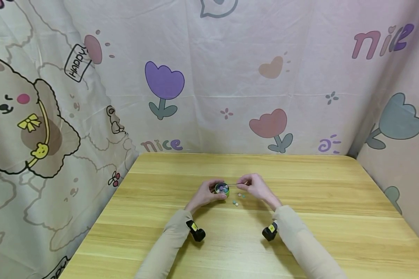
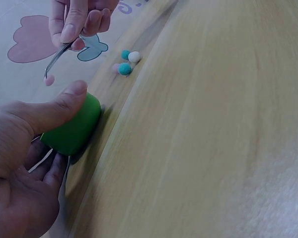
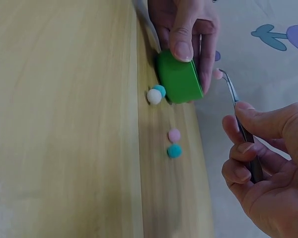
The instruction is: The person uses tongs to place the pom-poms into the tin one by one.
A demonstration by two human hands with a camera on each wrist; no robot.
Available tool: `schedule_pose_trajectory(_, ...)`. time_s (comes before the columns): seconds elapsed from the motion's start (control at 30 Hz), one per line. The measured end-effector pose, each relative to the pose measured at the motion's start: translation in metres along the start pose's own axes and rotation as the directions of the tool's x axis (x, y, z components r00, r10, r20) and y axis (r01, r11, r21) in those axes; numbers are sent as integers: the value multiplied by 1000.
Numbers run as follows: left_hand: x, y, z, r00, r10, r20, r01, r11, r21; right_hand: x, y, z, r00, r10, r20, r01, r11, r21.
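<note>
A small green cup stands on the table, and my left hand grips it between thumb and fingers. In the head view, small coloured pom-poms show inside its mouth. My right hand pinches bent-tip tweezers to the right of the cup. A pale pink pom-pom is at the tweezers' tip, which reaches over the cup's opening in the head view. Loose teal, pink and white pom-poms lie on the wood near the cup.
The wooden table extends around both hands, its back edge meeting a printed cloth. More printed cloth hangs at the left and right sides. A black wrist camera sits on the left sleeve, another camera on the right.
</note>
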State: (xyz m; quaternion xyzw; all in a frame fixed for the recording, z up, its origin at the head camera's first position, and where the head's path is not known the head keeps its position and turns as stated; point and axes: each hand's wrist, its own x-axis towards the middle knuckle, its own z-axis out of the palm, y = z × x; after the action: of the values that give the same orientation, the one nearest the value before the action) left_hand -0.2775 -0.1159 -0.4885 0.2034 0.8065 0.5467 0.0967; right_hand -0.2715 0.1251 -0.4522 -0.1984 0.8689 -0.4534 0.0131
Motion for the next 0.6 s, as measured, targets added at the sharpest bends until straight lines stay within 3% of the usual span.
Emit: schedule_pose_trajectory(0.6,-1,1,0,1000,14,6,-14,1000,-5,1,-7,2,1000,4,15,-4,1000,31)
